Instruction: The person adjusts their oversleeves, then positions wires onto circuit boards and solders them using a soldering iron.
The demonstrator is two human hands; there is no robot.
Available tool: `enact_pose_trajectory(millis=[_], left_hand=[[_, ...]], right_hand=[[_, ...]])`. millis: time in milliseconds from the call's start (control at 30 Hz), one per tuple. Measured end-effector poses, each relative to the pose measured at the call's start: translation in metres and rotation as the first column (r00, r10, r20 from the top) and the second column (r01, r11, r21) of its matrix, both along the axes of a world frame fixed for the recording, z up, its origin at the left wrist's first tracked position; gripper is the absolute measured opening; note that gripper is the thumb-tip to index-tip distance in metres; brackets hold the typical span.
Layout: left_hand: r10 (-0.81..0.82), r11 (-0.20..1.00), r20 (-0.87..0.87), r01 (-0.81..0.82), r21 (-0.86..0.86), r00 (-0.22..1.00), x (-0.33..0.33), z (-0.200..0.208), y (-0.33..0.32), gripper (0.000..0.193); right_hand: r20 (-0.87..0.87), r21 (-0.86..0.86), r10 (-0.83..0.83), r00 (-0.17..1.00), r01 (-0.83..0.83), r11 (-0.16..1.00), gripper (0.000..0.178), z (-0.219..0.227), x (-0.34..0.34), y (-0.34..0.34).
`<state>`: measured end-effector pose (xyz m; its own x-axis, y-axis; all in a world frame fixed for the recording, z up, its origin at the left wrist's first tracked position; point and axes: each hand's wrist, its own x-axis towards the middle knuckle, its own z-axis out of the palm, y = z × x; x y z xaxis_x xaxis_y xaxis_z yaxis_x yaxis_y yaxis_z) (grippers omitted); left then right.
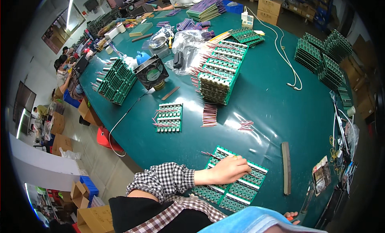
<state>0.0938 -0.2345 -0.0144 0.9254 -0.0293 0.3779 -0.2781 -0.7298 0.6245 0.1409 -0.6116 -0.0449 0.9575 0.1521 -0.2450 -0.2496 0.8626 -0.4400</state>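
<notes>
My left hand [229, 169] lies over a green circuit board panel [240, 190] near the table's front edge. Its fingers are pinched together, and thin dark-red and white wires [210, 155] stick out beside the hand, with more showing at the fingertips. Low in the picture, my right hand [292, 217] is mostly hidden behind blue fabric. Its fingers are curled around something small and reddish that I cannot make out. Beyond the panel are a bundle of short wires [209, 115], a smaller loose pile of wires [246, 125] and a wired board [169, 117].
A tall stack of wired boards [216, 86] rises mid-table, left of it a black fan [151, 72] and another board stack [117, 81]. A grey bar [286, 168] lies to the right. White cable [285, 56] crosses the far right; tools and cords crowd the right edge.
</notes>
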Motion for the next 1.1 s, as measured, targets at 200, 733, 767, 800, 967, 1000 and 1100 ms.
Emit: enact_pose_trajectory(millis=[200, 733, 767, 800, 967, 1000, 1100], left_hand=[[0.01, 1.0, -0.003, -0.01, -0.021, 1.0, 0.0, -0.003, -0.002, 0.014], [0.033, 0.999, 0.013, -0.033, -0.022, 0.999, 0.004, 0.001, -0.005, 0.011], [0.034, 0.999, 0.013, -0.034, -0.02, 0.999, 0.003, 0.001, -0.006, 0.011], [0.028, 0.999, 0.013, -0.028, -0.019, 1.0, 0.003, 0.001, -0.006, 0.011], [0.042, 0.999, 0.004, -0.042, -0.019, 0.999, -0.009, 0.003, -0.005, 0.011], [0.042, 0.999, 0.009, -0.042, -0.015, 0.999, -0.01, 0.003, -0.005, 0.011], [0.033, 0.999, 0.002, -0.033, -0.005, 0.999, -0.013, -0.003, 0.002, 0.013]], right_hand=[[-0.019, -0.039, -0.044, 0.999, 0.044, 0.998, 0.035, 0.025, -0.002, 0.022], [0.067, -0.105, 0.053, 0.996, -0.046, 0.993, 0.04, -0.002, 0.012, -0.011], [0.066, -0.106, 0.056, 0.996, -0.049, 0.993, 0.04, -0.004, 0.012, -0.013], [0.081, -0.119, 0.046, 0.996, -0.036, 0.992, 0.04, -0.003, 0.011, -0.013], [0.093, -0.131, 0.043, 0.995, -0.031, 0.991, 0.039, -0.006, 0.003, -0.011], [0.107, -0.142, 0.042, 0.993, -0.026, 0.99, 0.04, -0.006, 0.002, -0.01], [0.068, -0.175, -0.004, 0.998, 0.016, 0.984, 0.04, -0.001, -0.005, 0.003]])
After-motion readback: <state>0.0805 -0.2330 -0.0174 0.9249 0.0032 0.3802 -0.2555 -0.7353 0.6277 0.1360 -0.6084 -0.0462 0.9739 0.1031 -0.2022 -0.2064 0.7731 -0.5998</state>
